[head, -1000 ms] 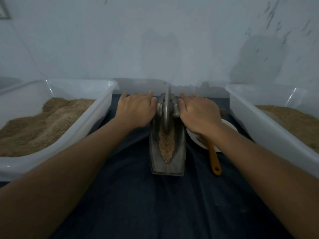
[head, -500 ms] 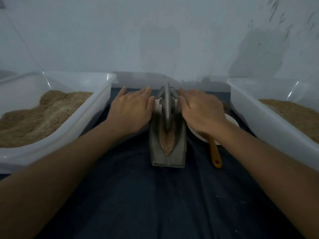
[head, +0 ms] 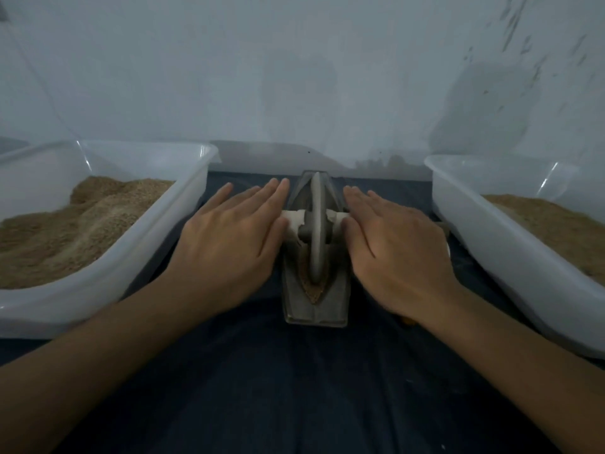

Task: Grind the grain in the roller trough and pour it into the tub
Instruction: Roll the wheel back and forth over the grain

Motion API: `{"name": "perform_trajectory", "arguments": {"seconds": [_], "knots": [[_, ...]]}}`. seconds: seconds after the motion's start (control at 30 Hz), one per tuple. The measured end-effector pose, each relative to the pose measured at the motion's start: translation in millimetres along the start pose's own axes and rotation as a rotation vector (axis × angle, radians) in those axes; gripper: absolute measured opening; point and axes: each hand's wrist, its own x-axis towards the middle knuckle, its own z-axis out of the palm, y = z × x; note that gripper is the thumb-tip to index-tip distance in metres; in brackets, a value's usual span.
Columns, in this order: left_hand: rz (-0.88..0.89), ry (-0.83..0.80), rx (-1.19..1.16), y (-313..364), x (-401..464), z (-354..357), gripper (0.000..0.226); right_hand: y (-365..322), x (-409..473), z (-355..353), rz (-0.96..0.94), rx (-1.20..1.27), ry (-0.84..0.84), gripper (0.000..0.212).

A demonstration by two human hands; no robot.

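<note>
Flat, straight-fingered left hand [head: 226, 237] and right hand [head: 397, 247] pressing the axle [head: 296, 221] at nine and three – even load on the wheel [head: 317, 227], gripping nothing. Grain [head: 311, 285] low in the trough [head: 316, 309], six o'clock end – unpoured.

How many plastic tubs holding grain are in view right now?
2: one translucent white plastic tub left of the grey metal roller trough, another right of it. More could sit outside the frame.

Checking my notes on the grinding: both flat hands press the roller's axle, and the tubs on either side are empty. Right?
Not quite. In the head view both the left tub and right tub hold brown grain. The left hand and right hand do press flat on the axle.
</note>
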Motion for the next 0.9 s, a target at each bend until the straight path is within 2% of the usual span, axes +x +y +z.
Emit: {"name": "perform_trajectory", "arguments": {"seconds": [0.4,0.6,0.73,0.9], "knots": [[-0.182,-0.162,0.079,-18,109,47,0.055,28,86,40,0.152,0.03,-0.2,0.059],[-0.059,-0.023,0.002,-6,33,20,0.057,8,22,14,0.016,-0.004,-0.111,0.061],[-0.013,-0.029,-0.072,-7,4,7,0.059,1,1,2,-0.054,-0.027,-0.001,0.059],[-0.068,-0.06,0.001,-14,43,27,0.06,14,44,22,-0.005,-0.015,-0.143,0.058]]}}
